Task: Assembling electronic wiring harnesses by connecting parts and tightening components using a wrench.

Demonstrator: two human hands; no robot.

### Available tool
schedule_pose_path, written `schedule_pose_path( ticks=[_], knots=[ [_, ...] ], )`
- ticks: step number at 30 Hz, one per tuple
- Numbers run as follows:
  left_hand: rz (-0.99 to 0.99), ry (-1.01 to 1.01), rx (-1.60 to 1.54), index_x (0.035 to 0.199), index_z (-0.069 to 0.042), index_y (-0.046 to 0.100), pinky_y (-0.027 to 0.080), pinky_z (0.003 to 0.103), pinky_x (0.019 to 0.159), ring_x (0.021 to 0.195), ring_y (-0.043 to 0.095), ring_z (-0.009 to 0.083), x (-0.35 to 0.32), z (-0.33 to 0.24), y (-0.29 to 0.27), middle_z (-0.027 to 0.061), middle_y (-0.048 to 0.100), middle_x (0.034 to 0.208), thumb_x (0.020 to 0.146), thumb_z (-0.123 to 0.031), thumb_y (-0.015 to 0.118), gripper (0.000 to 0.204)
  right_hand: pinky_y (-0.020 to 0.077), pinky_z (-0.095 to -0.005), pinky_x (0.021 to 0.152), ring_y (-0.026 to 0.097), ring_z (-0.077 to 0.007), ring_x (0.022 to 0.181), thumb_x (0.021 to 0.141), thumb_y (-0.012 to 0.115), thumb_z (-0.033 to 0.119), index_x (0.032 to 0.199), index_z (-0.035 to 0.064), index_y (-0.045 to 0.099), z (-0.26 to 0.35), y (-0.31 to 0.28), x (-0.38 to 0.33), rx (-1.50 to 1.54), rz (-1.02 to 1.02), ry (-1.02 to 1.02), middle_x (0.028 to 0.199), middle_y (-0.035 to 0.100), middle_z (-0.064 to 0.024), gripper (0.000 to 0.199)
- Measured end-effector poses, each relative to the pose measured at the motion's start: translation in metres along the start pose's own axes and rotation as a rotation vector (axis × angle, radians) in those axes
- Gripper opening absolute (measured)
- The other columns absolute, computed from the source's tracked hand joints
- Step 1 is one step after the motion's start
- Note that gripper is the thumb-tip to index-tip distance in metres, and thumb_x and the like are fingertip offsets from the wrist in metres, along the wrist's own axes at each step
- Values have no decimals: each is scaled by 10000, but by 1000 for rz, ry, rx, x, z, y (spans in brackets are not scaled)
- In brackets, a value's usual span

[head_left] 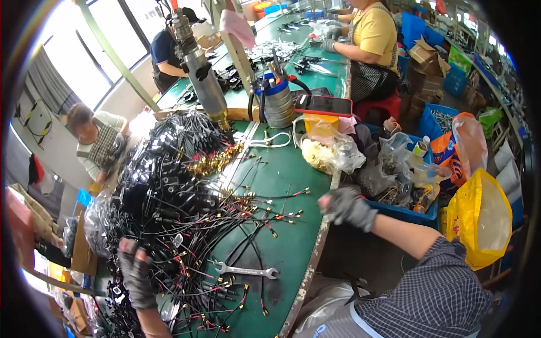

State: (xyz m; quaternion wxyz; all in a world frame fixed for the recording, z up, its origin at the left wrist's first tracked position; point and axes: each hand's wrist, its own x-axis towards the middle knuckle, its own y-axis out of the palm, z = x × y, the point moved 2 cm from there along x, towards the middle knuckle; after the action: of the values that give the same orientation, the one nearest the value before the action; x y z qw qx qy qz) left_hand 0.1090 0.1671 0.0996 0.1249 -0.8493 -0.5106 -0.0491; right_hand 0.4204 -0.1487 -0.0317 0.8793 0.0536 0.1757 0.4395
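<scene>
My left hand (137,276), in a grey fingerless glove, is over the left side of a heap of black cabled parts (163,186). Its fingers point away from me, slightly apart, and nothing shows in them. Past the table's right edge, my right hand (349,209) in a matching glove has its fingers curled in; whatever they may hold is hidden. Black cables (242,225) with red and gold-coloured connector ends fan out from the heap. An open-end wrench (247,271) lies across the green tabletop (287,248), between my two hands.
A power screwdriver (205,84) hangs above the heap. Beyond it stand a tool-filled can (278,104) and a red-edged phone (324,105). At right are a blue crate (403,211) of plastic bags and a yellow bag (479,219). Other people work at left and at the far tables.
</scene>
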Motion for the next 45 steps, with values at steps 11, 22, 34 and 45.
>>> schedule_pose_path(
  ticks=[11, 22, 34, 45],
  knots=[
    [323, -119, 31, 1002, -36, 478, 391, 218, 756, 840, 489, 98, -63, 23, 66, 25, 534, 946, 727, -38, 566, 289, 436, -248, 708, 560, -228, 768, 690, 621, 302, 909, 7, 527, 48, -133, 110, -1038, -973, -784, 869, 565, -74, 379],
    [326, -233, -105, 1007, -22, 488, 404, 239, 774, 847, 516, 107, -116, 32, 94, 32, 547, 922, 725, 7, 565, 294, 441, -262, 617, 550, -132, 639, 732, 592, 188, 798, 30, 579, 99, -49, 118, 171, -14, -124, 693, 580, -45, 171],
    [363, -485, -545, 1125, -64, 403, 420, 278, 782, 899, 506, 149, -143, 51, 138, 97, 498, 1037, 737, -146, 607, 446, 417, -232, 706, 527, -103, 752, 715, 594, 232, 837, 32, 568, 144, 126, 13, 29, 342, -16, 792, 567, -26, 235],
    [54, -281, -643, 1145, -38, 375, 429, 268, 771, 914, 505, 144, -185, 46, 50, 74, 510, 1028, 708, -214, 642, 541, 397, -233, 715, 491, -102, 790, 683, 646, 285, 978, 13, 515, 101, 232, -32, -303, 899, 16, 851, 543, -20, 422]
  ],
)
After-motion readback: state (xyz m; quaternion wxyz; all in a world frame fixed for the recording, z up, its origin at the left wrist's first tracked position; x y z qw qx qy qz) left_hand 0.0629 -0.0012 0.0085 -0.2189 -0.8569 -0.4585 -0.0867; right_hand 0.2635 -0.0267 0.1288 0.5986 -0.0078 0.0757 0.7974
